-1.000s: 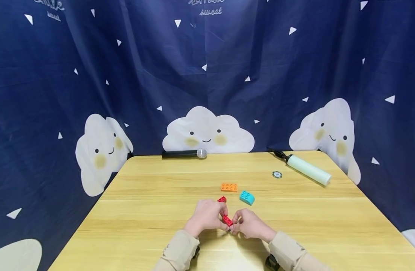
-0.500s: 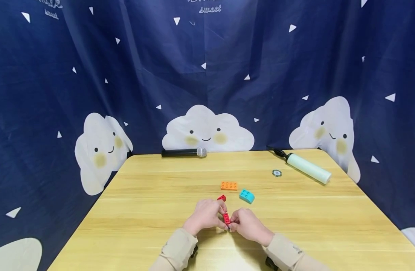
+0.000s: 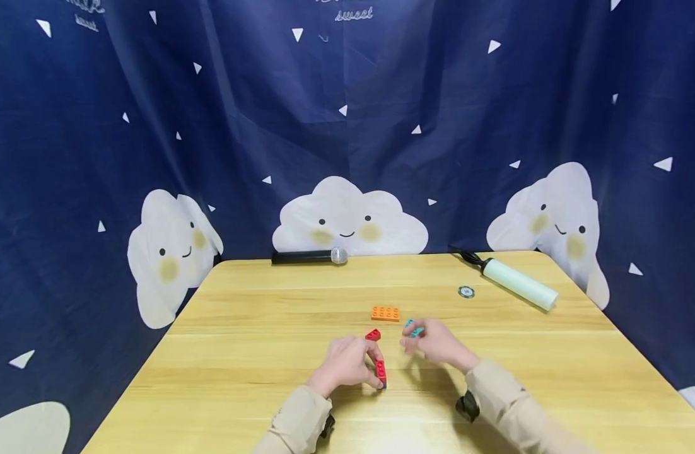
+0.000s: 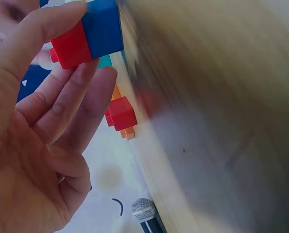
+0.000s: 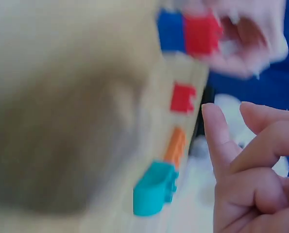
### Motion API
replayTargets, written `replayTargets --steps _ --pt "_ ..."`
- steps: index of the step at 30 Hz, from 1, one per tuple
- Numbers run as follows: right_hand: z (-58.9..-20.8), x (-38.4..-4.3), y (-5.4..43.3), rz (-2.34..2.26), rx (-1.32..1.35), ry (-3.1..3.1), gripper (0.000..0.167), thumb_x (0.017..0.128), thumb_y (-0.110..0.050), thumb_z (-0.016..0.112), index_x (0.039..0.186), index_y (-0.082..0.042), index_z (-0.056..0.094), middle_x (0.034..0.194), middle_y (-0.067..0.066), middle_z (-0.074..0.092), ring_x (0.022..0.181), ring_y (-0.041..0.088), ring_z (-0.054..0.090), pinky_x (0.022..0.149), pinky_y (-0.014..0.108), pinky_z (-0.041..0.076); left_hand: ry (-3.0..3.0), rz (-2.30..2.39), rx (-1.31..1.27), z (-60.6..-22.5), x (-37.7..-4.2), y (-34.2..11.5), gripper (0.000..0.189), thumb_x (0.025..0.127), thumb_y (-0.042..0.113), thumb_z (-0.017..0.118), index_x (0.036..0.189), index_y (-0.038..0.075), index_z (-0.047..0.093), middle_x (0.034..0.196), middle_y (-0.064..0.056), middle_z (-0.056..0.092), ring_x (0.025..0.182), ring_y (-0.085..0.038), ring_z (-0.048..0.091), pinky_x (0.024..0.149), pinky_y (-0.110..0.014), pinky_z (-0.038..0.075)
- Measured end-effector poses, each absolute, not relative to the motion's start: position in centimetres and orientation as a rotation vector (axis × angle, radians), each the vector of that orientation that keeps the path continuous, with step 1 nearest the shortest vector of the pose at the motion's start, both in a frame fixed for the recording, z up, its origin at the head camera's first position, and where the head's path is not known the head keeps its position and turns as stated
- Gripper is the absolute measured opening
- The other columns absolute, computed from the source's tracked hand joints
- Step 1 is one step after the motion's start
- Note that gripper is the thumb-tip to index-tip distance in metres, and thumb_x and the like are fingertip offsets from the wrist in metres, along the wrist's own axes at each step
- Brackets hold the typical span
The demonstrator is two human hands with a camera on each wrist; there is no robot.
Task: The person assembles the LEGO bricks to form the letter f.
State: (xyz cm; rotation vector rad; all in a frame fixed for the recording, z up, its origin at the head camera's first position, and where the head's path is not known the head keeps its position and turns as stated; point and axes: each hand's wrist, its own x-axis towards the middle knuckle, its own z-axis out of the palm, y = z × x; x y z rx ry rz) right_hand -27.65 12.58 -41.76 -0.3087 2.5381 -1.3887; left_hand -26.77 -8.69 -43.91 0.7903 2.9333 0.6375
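Observation:
My left hand (image 3: 347, 362) pinches a red toy building brick (image 3: 380, 367) stacked on a blue brick (image 4: 103, 30), between thumb and fingers, low over the table. My right hand (image 3: 436, 343) is at the curved teal brick (image 5: 151, 191), which it partly covers in the head view. In the right wrist view its thumb and index finger are spread, with nothing between them. A second red brick (image 3: 373, 335) lies just beyond my left fingers. Behind that sits a flat orange brick (image 3: 385, 314) with studs up.
The wooden table (image 3: 239, 353) carries a black microphone (image 3: 308, 256) at its back edge. At the back right lie a pale green hand pump (image 3: 520, 284) and a round chip (image 3: 466, 292). A dark blue cloud-print curtain (image 3: 381, 94) hangs behind.
My right hand has left the stacked bricks and moved forward and right to the teal brick. My left hand stays put, still holding the stack, which has turned slightly more upright in view.

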Motion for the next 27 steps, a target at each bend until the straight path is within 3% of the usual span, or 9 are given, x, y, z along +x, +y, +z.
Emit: replayTargets --steps 4,10,12,16,19,23,27 --pt "-41.3 -30.4 13.1 -1.466 -0.113 2.516 0.040 0.089 -0.018 0.064 0.122 0.002 0.055 0.083 0.011 0.065 0.050 0.008 0.038 0.046 0.022 0.032 2.932 0.652 0.761 -43.8 -26.6 -8.8 0.029 0.057 0.039 0.088 0.074 0.035 0.065 0.079 0.029 0.064 0.066 0.003 0.045 0.063 -0.022 0.034" --pt "-42.0 -33.3 12.4 -1.475 0.011 2.493 0.047 0.091 -0.021 0.062 0.133 -0.005 0.049 0.054 -0.004 0.038 0.041 0.007 0.024 0.041 0.022 0.023 2.950 0.652 0.743 -43.8 -26.4 -9.1 0.029 0.055 0.039 0.088 0.075 0.033 0.068 0.073 0.025 0.063 0.063 0.004 0.046 0.059 -0.020 0.034" --pt "-42.5 -34.0 12.2 -1.460 0.033 2.495 0.048 0.091 -0.020 0.062 0.134 -0.005 0.049 0.052 -0.004 0.032 0.041 0.008 0.023 0.041 0.023 0.023 2.966 0.652 0.745 -43.9 -26.3 -9.2 0.031 0.055 0.040 0.089 0.077 0.032 0.069 0.073 0.021 0.062 0.062 0.005 0.047 0.056 -0.019 0.034" --pt "-43.7 -35.1 11.8 -1.283 0.001 2.652 0.046 0.087 -0.015 0.065 0.128 0.001 0.052 0.068 0.000 0.051 0.049 0.009 0.034 0.048 0.024 0.032 2.974 0.654 0.744 -44.2 -26.1 -9.1 0.034 0.054 0.041 0.089 0.081 0.031 0.071 0.072 0.018 0.059 0.062 0.006 0.046 0.055 -0.018 0.033" --pt "-44.3 -35.6 11.5 -1.143 0.002 2.727 0.048 0.082 -0.012 0.071 0.124 0.002 0.055 0.072 0.002 0.054 0.051 0.010 0.039 0.052 0.023 0.035 2.957 0.673 0.731 -44.4 -26.0 -9.0 0.033 0.054 0.040 0.089 0.081 0.031 0.071 0.067 0.019 0.055 0.059 0.004 0.044 0.055 -0.017 0.032" --pt "-44.5 -36.1 11.1 -1.109 0.024 2.697 0.053 0.076 -0.011 0.077 0.124 0.001 0.056 0.060 0.000 0.046 0.046 0.009 0.038 0.048 0.022 0.034 2.943 0.709 0.703 -44.5 -25.9 -8.7 0.032 0.055 0.039 0.089 0.080 0.031 0.070 0.060 0.021 0.049 0.055 0.003 0.042 0.055 -0.017 0.032" --pt "-44.1 -36.7 10.8 -1.018 0.003 2.737 0.053 0.074 -0.013 0.080 0.121 -0.001 0.060 0.076 0.006 0.060 0.052 0.011 0.045 0.051 0.022 0.036 2.943 0.728 0.679 -44.4 -26.2 -8.5 0.031 0.055 0.038 0.090 0.077 0.032 0.069 0.058 0.022 0.048 0.055 0.003 0.041 0.056 -0.017 0.032"
